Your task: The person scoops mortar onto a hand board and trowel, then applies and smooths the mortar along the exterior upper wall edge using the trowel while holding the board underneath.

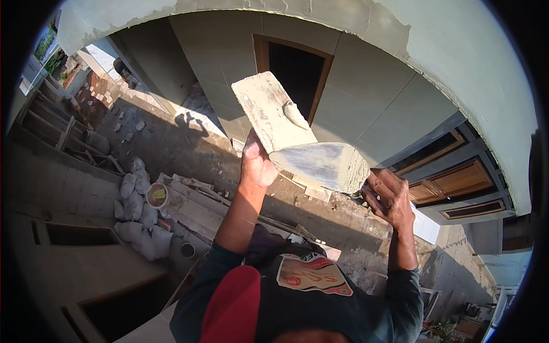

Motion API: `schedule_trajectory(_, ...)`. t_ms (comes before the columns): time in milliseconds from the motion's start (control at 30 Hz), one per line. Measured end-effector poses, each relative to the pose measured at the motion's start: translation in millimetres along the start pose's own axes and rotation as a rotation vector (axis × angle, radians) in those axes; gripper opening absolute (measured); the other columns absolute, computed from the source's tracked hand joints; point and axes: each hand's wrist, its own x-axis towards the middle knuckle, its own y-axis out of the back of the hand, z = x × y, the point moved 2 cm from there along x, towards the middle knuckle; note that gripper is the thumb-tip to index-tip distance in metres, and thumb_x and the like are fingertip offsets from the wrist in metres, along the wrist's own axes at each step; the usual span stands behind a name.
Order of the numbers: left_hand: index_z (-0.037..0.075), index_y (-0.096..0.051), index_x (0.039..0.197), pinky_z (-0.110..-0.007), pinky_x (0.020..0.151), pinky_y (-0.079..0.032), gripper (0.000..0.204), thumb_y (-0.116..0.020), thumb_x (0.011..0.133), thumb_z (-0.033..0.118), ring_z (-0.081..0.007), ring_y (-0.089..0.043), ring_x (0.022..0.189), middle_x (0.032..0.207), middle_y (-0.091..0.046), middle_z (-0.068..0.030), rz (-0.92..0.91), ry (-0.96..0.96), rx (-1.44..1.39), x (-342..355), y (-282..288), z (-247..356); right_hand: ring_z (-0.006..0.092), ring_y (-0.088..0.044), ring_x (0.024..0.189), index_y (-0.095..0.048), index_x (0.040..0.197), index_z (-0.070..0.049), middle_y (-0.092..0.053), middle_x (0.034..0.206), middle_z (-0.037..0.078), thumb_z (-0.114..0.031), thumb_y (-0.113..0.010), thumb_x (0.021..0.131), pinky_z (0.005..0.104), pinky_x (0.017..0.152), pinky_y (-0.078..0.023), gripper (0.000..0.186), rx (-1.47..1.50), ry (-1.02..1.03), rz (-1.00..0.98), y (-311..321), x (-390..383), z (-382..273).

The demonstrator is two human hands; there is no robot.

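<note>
My left hand grips the lower left edge of a rectangular, plaster-crusted board, its fingers mostly hidden underneath. A small mound of wet plaster sits near the board's right edge. In my right hand, fingers are closed round the handle end of a trowel, whose handle is largely hidden. The trowel's grey blade points left, its tip at the board's near edge by my left hand. Pale plaster coats the blade's right end.
Overhead curves a wall edge with partly plastered patches. Far below, the ground holds rubble, filled white sacks, a bucket and stacked planks. A dark doorway stands ahead; wooden-panelled doors are at the right.
</note>
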Motion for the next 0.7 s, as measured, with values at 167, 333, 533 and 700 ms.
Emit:
schedule_trajectory(167,-0.002,-0.03,0.145,-0.044,0.105,-0.046,0.11,-0.088,0.064,0.046,-0.0282,-0.05,0.128,0.142,-0.047,-0.016,-0.246,0.205,0.298,-31,-34,-37,0.0227,-0.061,0.066,-0.062,0.111,0.0,-0.062,0.082,0.008,-0.005,-0.079,0.071,0.0349,0.051,-0.051,0.044,-0.106,0.039,0.17,8,8,20)
schedule_trajectory(333,0.003,-0.026,0.148,-0.045,0.109,-0.041,0.114,-0.089,0.062,0.042,-0.0276,-0.048,0.13,0.141,-0.045,-0.0117,-0.19,0.237,0.212,-43,-48,-74,0.0241,-0.065,0.073,-0.062,0.114,0.001,-0.067,0.094,0.013,-0.001,-0.076,0.067,0.0334,0.055,-0.055,0.049,-0.212,0.075,0.355,49,2,14)
schedule_trajectory(533,0.009,-0.051,0.129,-0.049,0.099,-0.048,0.052,-0.065,0.081,-0.004,-0.026,-0.057,0.115,0.121,-0.06,-0.0077,-0.238,0.059,0.067,55,-83,-122,0.0224,-0.056,0.058,-0.062,0.115,0.005,-0.058,0.076,0.013,-0.008,-0.075,0.079,0.0344,0.051,-0.046,0.041,-0.353,-0.082,0.34,128,-15,-12)
schedule_trajectory(700,0.008,-0.051,0.126,-0.05,0.092,-0.052,0.045,-0.063,0.084,-0.003,-0.0284,-0.06,0.109,0.118,-0.06,-0.0092,-0.327,-0.033,0.022,79,-149,-133,0.0266,-0.058,0.063,-0.059,0.116,0.006,-0.058,0.079,0.016,-0.013,-0.066,0.09,0.0364,0.058,-0.047,0.034,-0.311,-0.267,0.109,179,15,-37)
